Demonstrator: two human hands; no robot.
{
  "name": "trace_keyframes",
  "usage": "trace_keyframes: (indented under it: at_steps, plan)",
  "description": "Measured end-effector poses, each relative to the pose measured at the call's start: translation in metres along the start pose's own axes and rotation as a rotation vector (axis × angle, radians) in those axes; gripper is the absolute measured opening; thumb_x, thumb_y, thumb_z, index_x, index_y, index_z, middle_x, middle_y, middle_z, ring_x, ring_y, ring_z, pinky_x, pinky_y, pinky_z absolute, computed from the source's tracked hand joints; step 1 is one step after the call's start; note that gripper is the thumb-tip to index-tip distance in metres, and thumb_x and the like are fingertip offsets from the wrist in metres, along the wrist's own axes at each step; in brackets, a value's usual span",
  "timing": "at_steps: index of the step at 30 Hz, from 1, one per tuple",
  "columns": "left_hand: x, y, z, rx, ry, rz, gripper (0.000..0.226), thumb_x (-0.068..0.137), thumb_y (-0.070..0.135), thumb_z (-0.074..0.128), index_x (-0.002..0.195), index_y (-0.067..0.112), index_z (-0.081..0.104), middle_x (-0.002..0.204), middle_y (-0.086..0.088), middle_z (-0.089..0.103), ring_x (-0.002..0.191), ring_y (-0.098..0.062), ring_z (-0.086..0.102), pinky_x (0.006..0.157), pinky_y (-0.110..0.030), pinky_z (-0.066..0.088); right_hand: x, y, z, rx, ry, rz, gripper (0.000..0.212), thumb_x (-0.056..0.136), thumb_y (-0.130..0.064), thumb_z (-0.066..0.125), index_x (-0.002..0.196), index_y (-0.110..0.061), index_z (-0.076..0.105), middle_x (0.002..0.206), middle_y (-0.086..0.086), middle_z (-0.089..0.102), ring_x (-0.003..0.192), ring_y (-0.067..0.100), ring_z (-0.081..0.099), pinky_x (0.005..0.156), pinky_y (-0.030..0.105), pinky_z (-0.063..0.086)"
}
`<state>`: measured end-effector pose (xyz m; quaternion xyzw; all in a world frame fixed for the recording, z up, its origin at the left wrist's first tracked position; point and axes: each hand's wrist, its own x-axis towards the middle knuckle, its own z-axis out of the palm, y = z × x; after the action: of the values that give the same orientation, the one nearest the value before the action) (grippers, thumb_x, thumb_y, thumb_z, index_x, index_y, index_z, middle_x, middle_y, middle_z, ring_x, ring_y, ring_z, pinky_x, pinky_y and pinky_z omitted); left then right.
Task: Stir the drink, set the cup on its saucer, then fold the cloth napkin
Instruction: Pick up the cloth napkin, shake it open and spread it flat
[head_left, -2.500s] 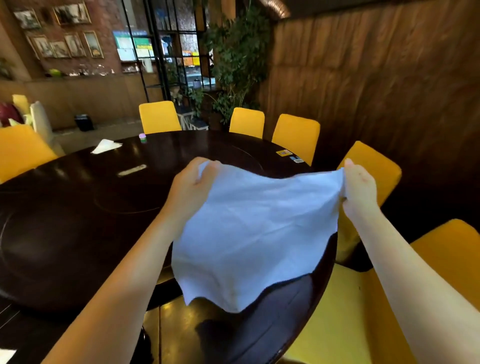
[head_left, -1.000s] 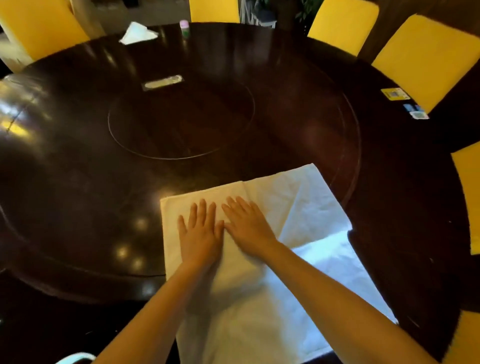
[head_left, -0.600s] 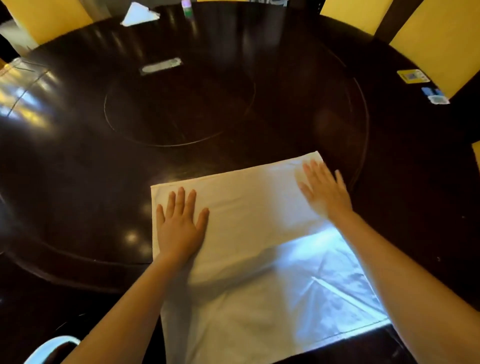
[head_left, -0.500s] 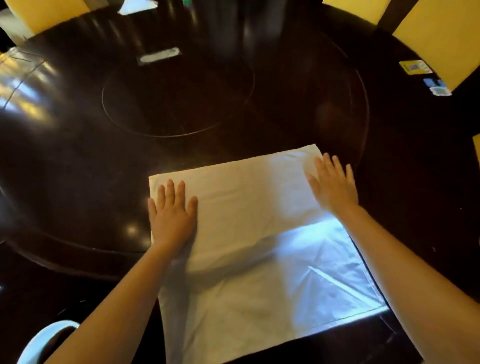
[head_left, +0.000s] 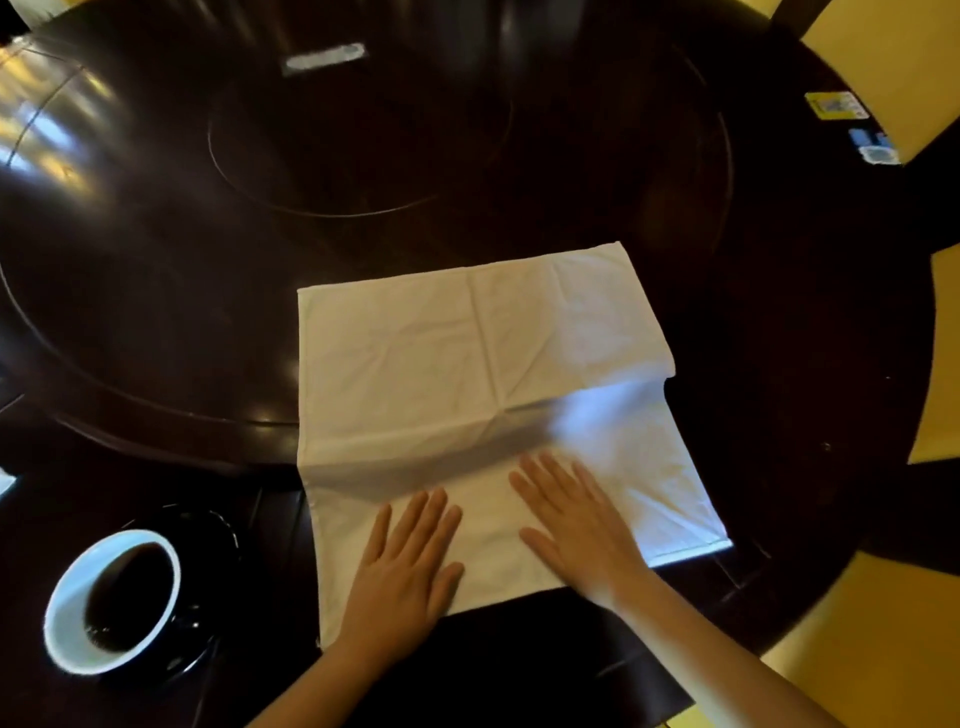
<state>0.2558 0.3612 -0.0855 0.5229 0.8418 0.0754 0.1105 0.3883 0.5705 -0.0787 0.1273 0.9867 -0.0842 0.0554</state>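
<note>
Pressing both palms flat on the near half of the napkin (head_left: 483, 395), I have slid my hands back from its far corners, where they were half a second ago. My left hand (head_left: 402, 571) and right hand (head_left: 576, 535) lie side by side, each grip fully spread and holding nothing, only smoothing the cloth against the dark surface (head_left: 156, 312). A raised crease crosses the napkin just beyond my fingertips. Left of the napkin, the cup (head_left: 111, 603) of dark drink sits on its black saucer (head_left: 218, 530), so I judge that step finished. With the cloth flattened, folding comes next, likely along that crease.
</note>
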Motion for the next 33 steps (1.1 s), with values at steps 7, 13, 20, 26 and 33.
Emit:
trace_keyframes:
  at_steps: [7,13,20,26,33]
  plan:
    - [-0.019,-0.012,-0.005,0.013,-0.015,-0.149,0.068,0.093,0.058,0.019,0.142,0.014,0.033,0.15,-0.004,0.028,0.144,-0.011,0.003,0.115,-0.041,0.008,-0.063,0.072,-0.004,0.023,0.028,0.323,0.066,0.093,-0.057,0.014,0.149,-0.023,0.009,0.158,-0.003,0.01,0.146,0.013,0.006,0.117,0.035,0.006]
    - [-0.038,-0.02,-0.009,0.054,-0.047,-0.184,0.069,0.093,0.058,0.015,0.142,0.013,0.032,0.15,-0.006,0.028,0.144,-0.01,-0.004,0.115,-0.037,0.002,-0.092,0.088,-0.009,-0.016,0.008,0.353,0.073,0.087,-0.062,-0.004,0.147,-0.021,0.0,0.156,-0.006,-0.002,0.145,0.014,0.0,0.116,0.032,0.0]
    - [-0.045,-0.021,-0.01,0.065,-0.049,-0.166,0.071,0.093,0.058,0.01,0.142,0.012,0.03,0.15,-0.008,0.025,0.143,-0.011,-0.005,0.114,-0.034,-0.005,-0.128,0.092,-0.029,0.021,0.145,0.229,0.059,0.1,-0.037,0.019,0.121,0.001,0.059,0.127,0.013,0.061,0.12,0.025,0.056,0.112,0.028,0.019]
    - [-0.043,-0.018,-0.007,0.014,-0.031,-0.19,0.092,0.077,0.073,-0.013,0.144,0.015,0.008,0.153,-0.001,0.0,0.143,-0.021,-0.004,0.115,-0.034,-0.009,-0.116,0.094,-0.032,-0.165,0.218,0.195,0.03,0.067,0.001,0.077,0.095,-0.005,0.07,0.093,0.005,0.072,0.081,0.026,0.068,0.079,0.032,0.051]
    - [-0.024,0.012,-0.031,-0.085,-0.018,-0.283,0.054,0.092,0.036,0.047,0.139,0.01,0.038,0.149,-0.013,0.034,0.139,-0.025,0.027,0.113,-0.04,0.018,-0.097,0.082,-0.066,0.123,0.253,0.247,0.004,0.086,-0.007,0.058,0.083,-0.007,0.059,0.075,0.003,0.055,0.062,0.022,0.057,0.054,0.028,0.043]
